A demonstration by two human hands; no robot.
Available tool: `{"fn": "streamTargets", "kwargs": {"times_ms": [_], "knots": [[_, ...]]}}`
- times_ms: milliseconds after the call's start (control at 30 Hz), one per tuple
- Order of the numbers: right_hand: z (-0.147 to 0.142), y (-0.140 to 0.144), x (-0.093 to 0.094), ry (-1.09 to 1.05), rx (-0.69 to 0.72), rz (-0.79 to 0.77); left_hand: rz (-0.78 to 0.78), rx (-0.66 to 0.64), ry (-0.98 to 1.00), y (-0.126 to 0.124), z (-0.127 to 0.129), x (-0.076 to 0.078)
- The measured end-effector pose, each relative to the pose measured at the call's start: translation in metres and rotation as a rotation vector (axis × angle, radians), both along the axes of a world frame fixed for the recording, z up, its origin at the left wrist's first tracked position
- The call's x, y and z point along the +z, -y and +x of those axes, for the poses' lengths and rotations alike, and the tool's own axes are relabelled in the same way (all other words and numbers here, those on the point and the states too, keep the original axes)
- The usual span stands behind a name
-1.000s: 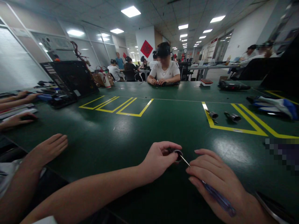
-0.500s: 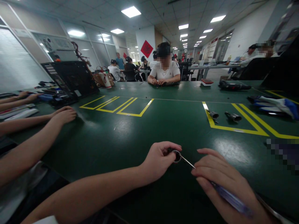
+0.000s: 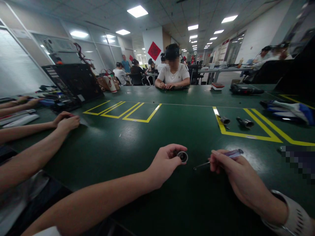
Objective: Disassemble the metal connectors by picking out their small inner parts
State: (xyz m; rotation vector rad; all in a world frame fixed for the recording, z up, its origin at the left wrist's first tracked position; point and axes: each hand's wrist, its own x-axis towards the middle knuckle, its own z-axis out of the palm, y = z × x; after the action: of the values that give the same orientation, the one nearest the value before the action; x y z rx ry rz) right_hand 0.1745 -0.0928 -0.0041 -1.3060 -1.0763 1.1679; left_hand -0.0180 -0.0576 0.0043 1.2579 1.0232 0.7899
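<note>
- The person's left hand point(image 3: 165, 163) is resting on the dark green counter point(image 3: 137, 147), and its grip is closing with thumb and fingertips around a small round metal part with a dark centre point(image 3: 182, 156).
- The round metal part is sitting on the counter at the tips of the left fingers, with its open face turned up toward the camera.
- The right hand point(image 3: 236, 173) is lying just to the right, and its grip is pinching a thin screwdriver with a clear bluish handle point(image 3: 219, 158) between thumb and fingers.
- The screwdriver is lying nearly flat; its handle is pointing to the right, and its thin metal tip is pointing to the left, near the round part but apart from it.
- A pale band point(image 3: 292, 214) is sitting on the right wrist.
- Two short metal cylinders point(image 3: 235, 121) are lying farther away on the right, inside a box of yellow lines point(image 3: 248, 135) on the counter.
- Another person's arm and hand point(image 3: 67, 123) are reaching over the counter from the left side.
- A person in a white shirt point(image 3: 174, 74) is sitting at the far edge of the counter.
- A black open case point(image 3: 73, 82) is standing at the far left.
</note>
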Motion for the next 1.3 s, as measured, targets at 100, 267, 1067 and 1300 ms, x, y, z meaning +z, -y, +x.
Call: {"fn": "streamTargets", "kwargs": {"times_ms": [100,267,1067,1300], "knots": [[0.001,0.001,-0.002,0.135,0.028,0.030,0.009,-0.005,0.018,0.000,0.000,-0.002],[0.000,0.007,-0.003,0.566,0.169,0.256,0.005,0.033,0.062,0.002,0.003,0.001],[-0.009,0.030,0.001,0.829,0.330,0.953,0.083,-0.037,-0.019,0.005,0.002,-0.007],[-0.012,0.030,0.003,0.854,0.354,0.963,0.191,-0.022,0.034,0.006,0.005,-0.011]]}}
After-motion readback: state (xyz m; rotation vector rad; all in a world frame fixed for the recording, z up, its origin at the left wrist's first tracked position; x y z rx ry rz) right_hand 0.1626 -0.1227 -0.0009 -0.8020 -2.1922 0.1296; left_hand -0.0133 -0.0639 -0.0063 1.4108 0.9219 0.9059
